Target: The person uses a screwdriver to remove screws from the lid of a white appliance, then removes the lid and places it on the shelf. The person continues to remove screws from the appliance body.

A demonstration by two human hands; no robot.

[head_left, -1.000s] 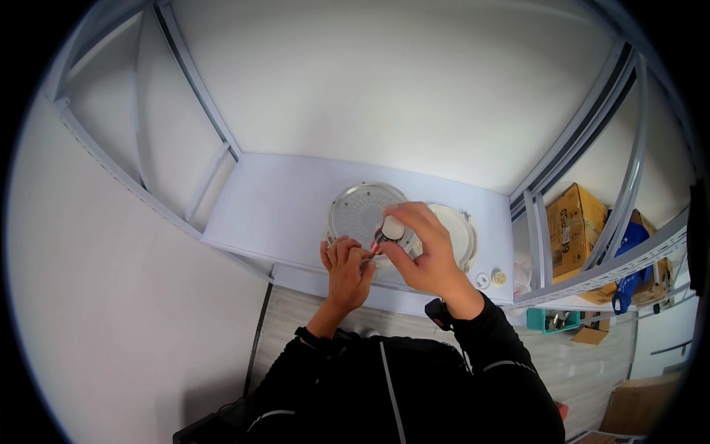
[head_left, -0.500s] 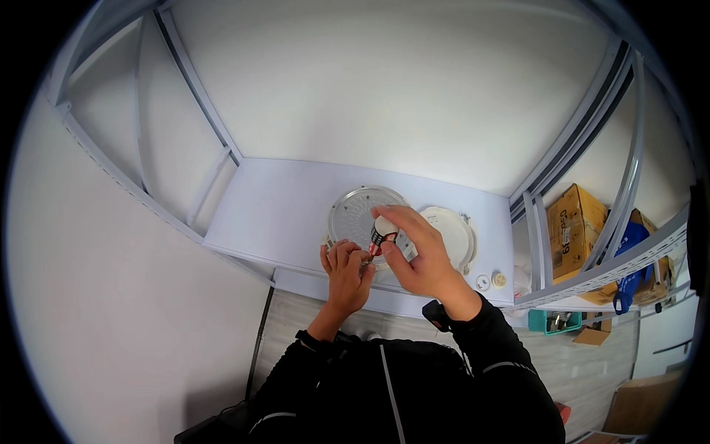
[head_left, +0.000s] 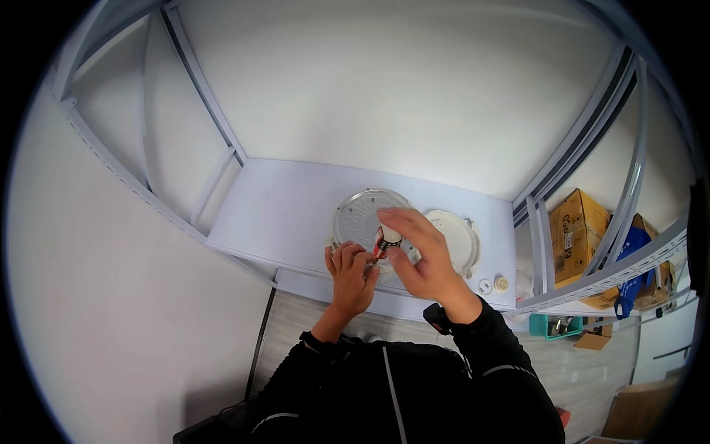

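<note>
The round metal lamp base (head_left: 361, 220) lies face up near the front edge of the white tabletop (head_left: 281, 214), a little right of its middle. The left hand (head_left: 350, 272) rests at the base's front rim, fingers curled and pinching something small I cannot make out. Just right of it, the right hand (head_left: 418, 255) grasps a short screwdriver (head_left: 384, 240) with a red, black and white handle; over the last second this hand has slid from the base's right side toward its front rim, bringing the tip down beside the left fingers, so work now centres there. A white dome cover (head_left: 457, 235) lies touching the base's right side, and two small round fittings (head_left: 493, 284) sit near the front right corner. Past the right edge, brown cardboard boxes (head_left: 580, 233) with dark print fill a shelf, beside a blue bag (head_left: 629, 244); a teal bin (head_left: 556, 324) stands below.
</note>
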